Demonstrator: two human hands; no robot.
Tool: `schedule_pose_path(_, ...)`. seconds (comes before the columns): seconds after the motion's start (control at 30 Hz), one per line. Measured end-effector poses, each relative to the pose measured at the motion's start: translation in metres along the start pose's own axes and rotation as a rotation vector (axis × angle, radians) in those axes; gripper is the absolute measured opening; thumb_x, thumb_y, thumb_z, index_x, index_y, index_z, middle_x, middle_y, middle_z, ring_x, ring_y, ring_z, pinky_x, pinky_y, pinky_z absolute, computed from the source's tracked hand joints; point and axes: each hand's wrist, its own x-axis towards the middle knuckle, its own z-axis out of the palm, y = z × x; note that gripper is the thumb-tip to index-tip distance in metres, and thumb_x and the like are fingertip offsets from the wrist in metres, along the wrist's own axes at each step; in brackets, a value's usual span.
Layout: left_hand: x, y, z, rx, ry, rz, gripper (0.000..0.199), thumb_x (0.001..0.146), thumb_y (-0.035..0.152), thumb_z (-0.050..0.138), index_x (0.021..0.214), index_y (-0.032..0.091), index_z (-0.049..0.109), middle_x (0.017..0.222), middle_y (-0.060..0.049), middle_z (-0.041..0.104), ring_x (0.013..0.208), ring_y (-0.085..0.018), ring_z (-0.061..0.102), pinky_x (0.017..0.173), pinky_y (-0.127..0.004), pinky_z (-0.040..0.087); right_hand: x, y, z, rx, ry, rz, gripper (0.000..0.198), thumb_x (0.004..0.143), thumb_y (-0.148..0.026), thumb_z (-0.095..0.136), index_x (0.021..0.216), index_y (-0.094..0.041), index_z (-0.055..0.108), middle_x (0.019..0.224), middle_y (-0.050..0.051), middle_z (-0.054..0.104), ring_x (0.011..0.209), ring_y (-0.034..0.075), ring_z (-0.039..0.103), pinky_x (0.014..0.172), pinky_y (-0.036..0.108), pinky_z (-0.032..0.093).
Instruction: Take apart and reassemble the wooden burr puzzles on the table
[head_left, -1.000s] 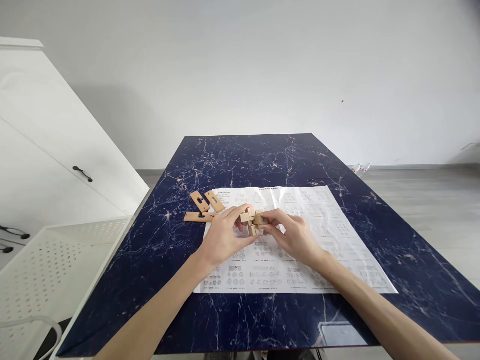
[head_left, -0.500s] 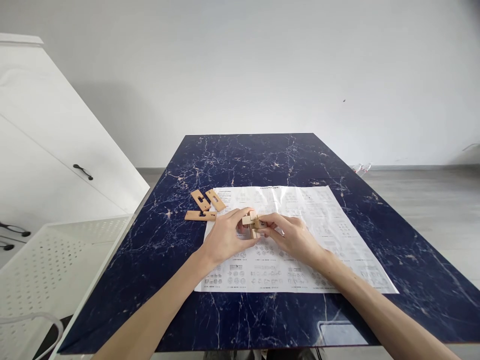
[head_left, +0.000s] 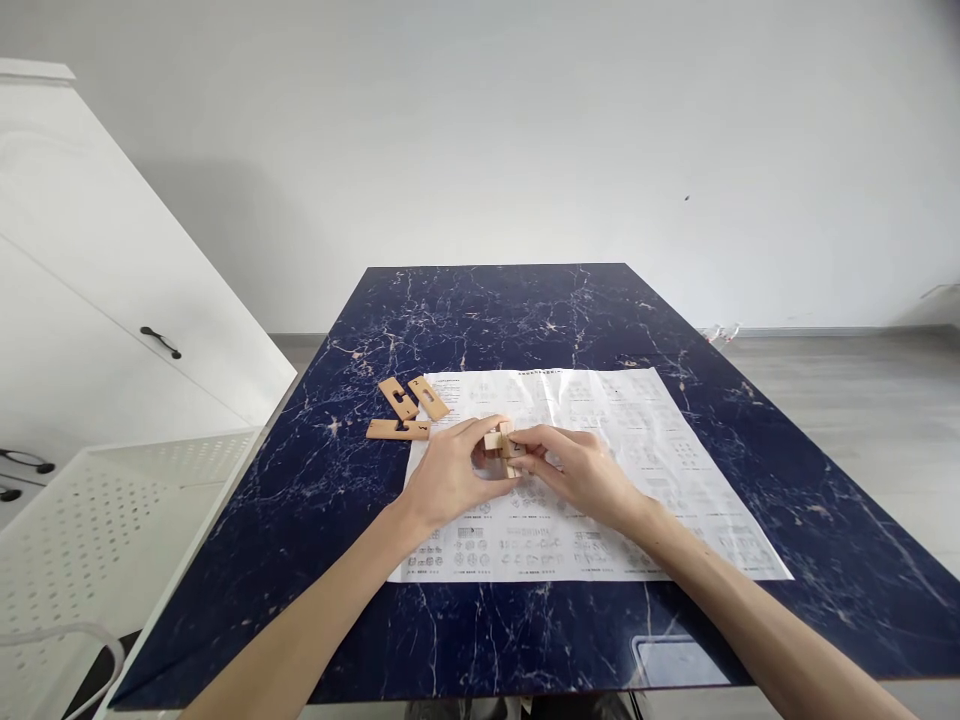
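Above the printed sheet, a wooden burr puzzle point(head_left: 495, 441) of interlocking light blocks sits between my two hands. My left hand point(head_left: 452, 470) curls round its left side, thumb below and fingers above. From the right, my right hand point(head_left: 574, 465) pinches a block of the same puzzle that carries a dark mark. Fingers cover much of the puzzle, so its inner joints are hidden. Left of it lie three flat wooden pieces with cutouts: a slotted piece point(head_left: 429, 397), a notched piece point(head_left: 397, 398) and a long piece point(head_left: 397, 430), each touching or close to another.
A creased white instruction sheet point(head_left: 622, 550) with small printed diagrams lies under my hands on the dark blue marble-patterned table point(head_left: 480, 320). A white cabinet point(head_left: 112, 250) and a perforated white surface point(head_left: 112, 520) stand on the left. Behind the table is a pale wall.
My right fingers have shifted slightly left, and the marked block sits closer in against the puzzle. My left hand keeps its hold. The loose pieces stay put; the view has moved slightly.
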Motion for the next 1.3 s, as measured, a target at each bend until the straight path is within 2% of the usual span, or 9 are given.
schedule_pose_path(0.13, 0.002, 0.007, -0.002, -0.019, 0.036, -0.028, 0.061, 0.079, 0.047, 0.089, 0.131, 0.026, 0.065, 0.107, -0.003, 0.075, 0.079, -0.019, 0.066, 0.075, -0.034, 0.059, 0.004, -0.006, -0.007, 0.011, 0.028, -0.014, 0.024, 0.106, -0.041, 0.059, 0.121, -0.025, 0.069, 0.089, 0.003, 0.076, 0.063, 0.015, 0.065, 0.063, 0.029, 0.054)
schedule_pose_path(0.23, 0.004, 0.011, -0.005, -0.088, 0.090, -0.069, 0.064, 0.078, 0.050, 0.089, 0.133, 0.026, 0.066, 0.107, -0.004, 0.075, 0.078, -0.019, 0.065, 0.072, -0.034, 0.059, 0.007, -0.009, -0.012, 0.035, 0.142, 0.035, 0.026, 0.108, -0.041, 0.053, 0.125, -0.023, 0.064, 0.083, 0.002, 0.069, 0.060, 0.014, 0.059, 0.058, 0.029, 0.052)
schedule_pose_path(0.3, 0.005, 0.011, -0.009, -0.146, 0.117, -0.095, 0.072, 0.076, 0.053, 0.090, 0.138, 0.025, 0.064, 0.107, -0.005, 0.075, 0.079, -0.019, 0.066, 0.074, -0.035, 0.060, 0.010, -0.008, -0.014, 0.042, 0.244, 0.098, 0.026, 0.109, -0.041, 0.051, 0.125, -0.023, 0.060, 0.086, 0.003, 0.065, 0.062, 0.015, 0.058, 0.055, 0.028, 0.050)
schedule_pose_path(0.37, 0.006, 0.011, -0.013, -0.204, 0.115, -0.094, 0.076, 0.076, 0.053, 0.090, 0.141, 0.026, 0.062, 0.109, -0.005, 0.074, 0.081, -0.020, 0.066, 0.077, -0.037, 0.061, 0.011, -0.007, -0.016, 0.043, 0.274, 0.140, 0.026, 0.108, -0.043, 0.051, 0.125, -0.023, 0.056, 0.095, 0.005, 0.065, 0.066, 0.015, 0.060, 0.054, 0.027, 0.050)
schedule_pose_path(0.5, 0.006, 0.012, -0.017, -0.269, 0.041, -0.045, 0.074, 0.078, 0.049, 0.091, 0.141, 0.027, 0.061, 0.116, -0.006, 0.073, 0.086, -0.020, 0.068, 0.084, -0.040, 0.062, 0.011, -0.004, -0.017, 0.033, 0.138, 0.105, 0.027, 0.110, -0.046, 0.048, 0.124, -0.023, 0.053, 0.105, 0.008, 0.067, 0.076, 0.017, 0.065, 0.060, 0.029, 0.051)
schedule_pose_path(0.63, 0.005, 0.015, -0.016, -0.250, -0.016, 0.011, 0.073, 0.076, 0.047, 0.092, 0.140, 0.027, 0.063, 0.125, -0.008, 0.072, 0.104, -0.027, 0.070, 0.094, -0.044, 0.060, 0.008, -0.005, -0.015, -0.051, 0.051, 0.034, 0.030, 0.112, -0.046, 0.041, 0.108, -0.021, 0.056, 0.088, 0.004, 0.065, 0.059, 0.013, 0.054, 0.053, 0.028, 0.041)
schedule_pose_path(0.9, 0.005, 0.016, -0.017, -0.164, -0.001, 0.102, 0.069, 0.074, 0.046, 0.094, 0.134, 0.027, 0.065, 0.121, -0.006, 0.073, 0.108, -0.027, 0.069, 0.099, -0.045, 0.056, 0.010, -0.007, -0.016, -0.066, 0.037, 0.016, 0.038, 0.112, -0.045, 0.038, 0.085, -0.021, 0.050, 0.070, -0.001, 0.053, 0.054, 0.012, 0.042, 0.052, 0.027, 0.032)
schedule_pose_path(1.13, 0.004, 0.016, -0.014, -0.157, 0.028, 0.150, 0.067, 0.074, 0.043, 0.094, 0.132, 0.026, 0.066, 0.122, -0.006, 0.074, 0.109, -0.027, 0.070, 0.098, -0.044, 0.056, 0.008, -0.004, -0.011, -0.047, 0.075, 0.007, 0.042, 0.111, -0.047, 0.038, 0.077, -0.023, 0.041, 0.063, -0.003, 0.047, 0.051, 0.010, 0.035, 0.051, 0.027, 0.026)
schedule_pose_path(1.3, 0.005, 0.016, -0.013, -0.128, 0.083, 0.206, 0.065, 0.078, 0.045, 0.092, 0.134, 0.028, 0.065, 0.117, -0.005, 0.075, 0.104, -0.025, 0.071, 0.095, -0.043, 0.059, 0.007, -0.007, -0.006, 0.015, 0.096, 0.068, 0.047, 0.111, -0.050, 0.036, 0.071, -0.024, 0.035, 0.058, -0.004, 0.042, 0.048, 0.010, 0.029, 0.048, 0.027, 0.022)
